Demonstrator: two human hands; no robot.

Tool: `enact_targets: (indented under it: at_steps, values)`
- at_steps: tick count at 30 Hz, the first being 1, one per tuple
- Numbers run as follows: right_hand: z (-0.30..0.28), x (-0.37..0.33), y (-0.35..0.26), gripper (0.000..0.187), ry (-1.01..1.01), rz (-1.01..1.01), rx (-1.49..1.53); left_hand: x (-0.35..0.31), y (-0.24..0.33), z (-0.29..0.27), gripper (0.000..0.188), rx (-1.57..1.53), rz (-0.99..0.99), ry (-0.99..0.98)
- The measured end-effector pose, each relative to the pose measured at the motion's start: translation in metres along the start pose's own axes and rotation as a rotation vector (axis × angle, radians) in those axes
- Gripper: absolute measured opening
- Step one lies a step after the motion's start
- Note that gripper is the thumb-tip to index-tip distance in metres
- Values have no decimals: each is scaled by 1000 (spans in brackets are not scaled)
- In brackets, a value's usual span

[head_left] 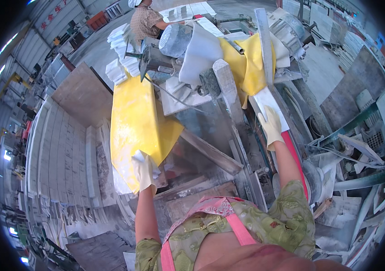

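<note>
Both my hands wear pale cream gloves. My right hand (271,126) lies with fingers stretched out on a white stone strip (277,108), which sits on a narrow red-edged rail running toward me. The strip's far end passes beneath a yellow sheet (251,63) hung over the machine. My left hand (143,172) is at the near lower edge of a wet, yellow-covered surface (134,119), its fingers curled. Something white shows at those fingers, but its kind is hard to make out.
A motor (156,58) and a white guard (201,52) stand ahead. Stacked pale slabs (57,153) fill the left side. A wooden bar (210,151) slants between my arms. Stone offcuts (361,149) and pipes crowd the right. Another person (146,22) works at the far side.
</note>
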State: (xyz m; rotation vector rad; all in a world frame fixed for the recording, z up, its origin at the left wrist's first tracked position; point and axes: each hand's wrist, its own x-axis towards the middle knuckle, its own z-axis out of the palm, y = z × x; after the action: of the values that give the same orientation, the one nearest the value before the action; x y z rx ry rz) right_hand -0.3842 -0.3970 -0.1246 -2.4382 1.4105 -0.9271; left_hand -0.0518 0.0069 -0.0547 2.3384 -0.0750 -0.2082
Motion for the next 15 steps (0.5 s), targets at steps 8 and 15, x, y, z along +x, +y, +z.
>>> enact_targets:
  at_steps: [8, 15]
  values:
    - [31, 47, 25, 69, -146, -42, -275, 20, -24, 5, 80, 137, -31, 99]
    - [41, 31, 27, 72, -165, -60, -383, 21, -28, 6, 90, 174, -12, 91]
